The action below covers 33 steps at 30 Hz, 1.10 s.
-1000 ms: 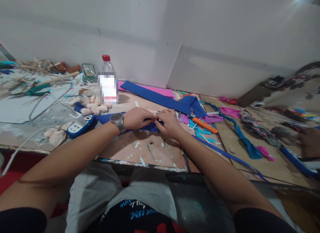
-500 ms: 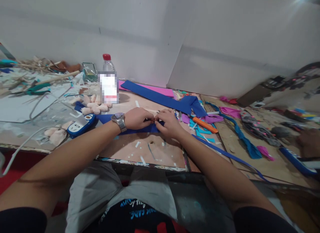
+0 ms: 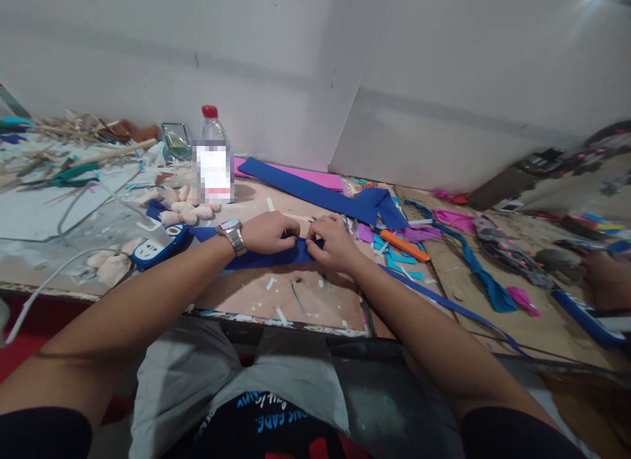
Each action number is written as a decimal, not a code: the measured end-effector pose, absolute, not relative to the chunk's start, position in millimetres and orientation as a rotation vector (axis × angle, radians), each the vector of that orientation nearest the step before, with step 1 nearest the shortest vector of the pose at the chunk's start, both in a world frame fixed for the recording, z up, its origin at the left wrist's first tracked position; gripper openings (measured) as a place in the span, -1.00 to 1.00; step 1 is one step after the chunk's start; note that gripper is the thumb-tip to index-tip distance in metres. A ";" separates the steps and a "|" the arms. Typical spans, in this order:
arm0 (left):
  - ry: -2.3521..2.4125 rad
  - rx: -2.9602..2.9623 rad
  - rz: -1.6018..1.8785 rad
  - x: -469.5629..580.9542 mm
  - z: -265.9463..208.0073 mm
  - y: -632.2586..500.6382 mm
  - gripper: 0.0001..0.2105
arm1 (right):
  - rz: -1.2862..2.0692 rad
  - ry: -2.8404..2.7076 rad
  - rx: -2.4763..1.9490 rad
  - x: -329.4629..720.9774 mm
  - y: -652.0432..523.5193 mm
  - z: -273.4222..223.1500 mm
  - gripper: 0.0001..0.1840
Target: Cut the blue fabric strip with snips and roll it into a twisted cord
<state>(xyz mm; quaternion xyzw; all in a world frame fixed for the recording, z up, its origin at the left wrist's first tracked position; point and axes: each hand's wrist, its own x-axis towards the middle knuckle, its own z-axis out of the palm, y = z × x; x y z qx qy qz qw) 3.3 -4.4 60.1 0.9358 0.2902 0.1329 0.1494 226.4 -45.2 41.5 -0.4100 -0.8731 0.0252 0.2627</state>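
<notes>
A strip of blue fabric (image 3: pixel 266 259) lies across the work board under both hands. My left hand (image 3: pixel 269 233), with a metal watch on its wrist, is closed with curled fingers at the strip's upper edge. My right hand (image 3: pixel 334 244) pinches the strip a short way to the right, thumb and fingers on the cloth. A small gap separates the two hands, and blue fabric shows between them. Part of the strip is hidden behind the left hand and wrist.
Behind the hands lies a longer blue fabric piece (image 3: pixel 305 191) over pink material. An orange-handled cutter (image 3: pixel 404 246) rests among scraps at right. A blue-and-white power strip (image 3: pixel 160 246), a phone (image 3: pixel 213 173) and a red-capped bottle (image 3: pixel 210 121) stand left. Another person's hand (image 3: pixel 608 278) shows far right.
My hands have drawn slightly apart. The left hand has shifted a little to the left, its fingertips away from the right hand's, and more blue fabric shows between them.
</notes>
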 end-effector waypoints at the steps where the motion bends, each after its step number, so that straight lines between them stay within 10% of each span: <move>1: 0.849 2.688 0.377 3.1 60.4 -4.1 -0.75 | 0.076 -2.362 -1.113 226.4 -45.2 41.9 -0.96; 33: 0.691 2.527 0.209 1.6 59.0 -0.5 -0.72 | 0.182 -2.440 -1.037 226.4 -45.2 36.6 -0.86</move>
